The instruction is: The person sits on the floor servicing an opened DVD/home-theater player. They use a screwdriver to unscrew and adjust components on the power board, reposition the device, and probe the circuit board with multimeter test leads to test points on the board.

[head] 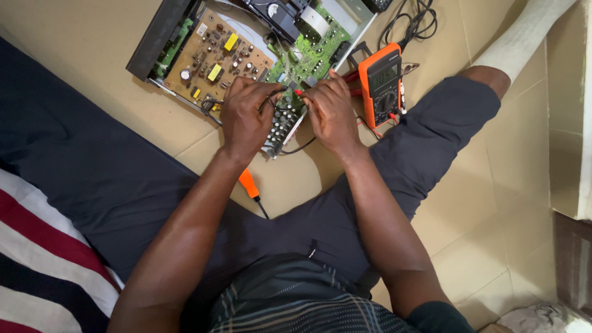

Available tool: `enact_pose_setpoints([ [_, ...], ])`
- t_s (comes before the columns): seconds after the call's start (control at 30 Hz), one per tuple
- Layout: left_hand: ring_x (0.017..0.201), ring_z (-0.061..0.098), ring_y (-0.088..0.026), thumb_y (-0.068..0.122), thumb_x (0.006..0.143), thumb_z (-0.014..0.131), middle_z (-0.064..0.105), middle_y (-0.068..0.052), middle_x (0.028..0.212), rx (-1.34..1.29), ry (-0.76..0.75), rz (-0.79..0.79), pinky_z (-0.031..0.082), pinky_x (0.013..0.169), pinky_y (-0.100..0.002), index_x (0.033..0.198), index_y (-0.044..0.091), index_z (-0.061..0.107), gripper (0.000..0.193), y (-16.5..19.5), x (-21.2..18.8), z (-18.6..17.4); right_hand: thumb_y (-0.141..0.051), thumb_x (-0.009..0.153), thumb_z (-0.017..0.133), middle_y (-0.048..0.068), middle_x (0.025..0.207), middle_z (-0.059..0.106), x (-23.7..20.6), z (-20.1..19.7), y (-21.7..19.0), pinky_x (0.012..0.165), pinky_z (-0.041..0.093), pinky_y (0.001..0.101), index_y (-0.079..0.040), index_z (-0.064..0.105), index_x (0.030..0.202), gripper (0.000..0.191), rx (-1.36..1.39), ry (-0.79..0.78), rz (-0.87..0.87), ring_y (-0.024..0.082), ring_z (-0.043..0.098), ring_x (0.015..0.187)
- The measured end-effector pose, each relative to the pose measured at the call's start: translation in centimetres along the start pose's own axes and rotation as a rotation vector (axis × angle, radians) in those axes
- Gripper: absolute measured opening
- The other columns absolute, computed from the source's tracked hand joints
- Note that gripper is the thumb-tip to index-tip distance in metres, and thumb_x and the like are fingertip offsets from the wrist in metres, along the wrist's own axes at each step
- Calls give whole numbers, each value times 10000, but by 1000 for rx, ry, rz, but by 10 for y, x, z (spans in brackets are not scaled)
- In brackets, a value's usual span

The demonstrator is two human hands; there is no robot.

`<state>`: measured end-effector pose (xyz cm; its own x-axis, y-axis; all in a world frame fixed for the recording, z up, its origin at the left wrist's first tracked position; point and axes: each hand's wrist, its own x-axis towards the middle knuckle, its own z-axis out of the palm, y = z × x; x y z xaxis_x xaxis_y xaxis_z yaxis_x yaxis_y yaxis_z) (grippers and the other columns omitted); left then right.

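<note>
Cardboard sheets point(493, 203) cover the floor and carry everything in view; a dark blue cloth point(80, 148) overlies their left side, with a red, white and dark striped fabric point(37, 246) at the lower left corner. An opened electronic chassis point(246, 49) lies at the top edge, holding a brown circuit board point(216, 55) on its left and a green circuit board point(314, 52) on its right. Both hands work at the chassis's near edge. Left hand point(246, 117) is curled, its fingers pinching a black probe against the board. Right hand point(330, 111) is likewise curled, its fingertips pinching a red probe point(300, 93) whose tip meets the green board. Just beside the right hand, toward the right edge, an orange multimeter point(382, 83) lies face up, its black leads point(413, 21) coiled at the top edge. An orange-handled screwdriver point(251, 188) rests on the cardboard below the left forearm. The person's bent leg in dark trousers point(425, 142) borders the multimeter on the right. Bare cardboard remains between the two forearms and across the right side, up to a pale wall edge point(570, 111).
</note>
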<state>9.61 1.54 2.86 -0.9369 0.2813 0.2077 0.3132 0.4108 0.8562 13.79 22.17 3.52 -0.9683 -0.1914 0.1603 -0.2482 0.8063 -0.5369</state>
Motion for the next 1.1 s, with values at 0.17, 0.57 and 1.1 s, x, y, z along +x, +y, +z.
enact_pose_setpoints([
  [0.17,990,650,-292,58,947,727,771,-95,1054,-15,3,1,502,895,-401,1083,44,780,146,-1,-1,-1,-53,980,701,131,1015,662,-1,0,0,1215,351,528,-28,668,1067,96,19,6,-7,316,610,1089],
  [0.57,990,643,-292,63,949,731,773,-95,1056,11,11,14,497,905,-404,1089,42,780,150,-3,-1,0,-65,987,697,138,1024,664,0,4,3,1193,368,521,-23,658,1053,88,-49,2,-40,325,605,1085],
  [1.1,992,642,-296,54,946,727,770,-97,1049,5,4,13,490,903,-408,1086,35,777,149,-1,0,0,-71,992,686,138,1015,665,1,2,0,1204,357,530,-30,665,1057,79,-13,-3,3,332,609,1087],
])
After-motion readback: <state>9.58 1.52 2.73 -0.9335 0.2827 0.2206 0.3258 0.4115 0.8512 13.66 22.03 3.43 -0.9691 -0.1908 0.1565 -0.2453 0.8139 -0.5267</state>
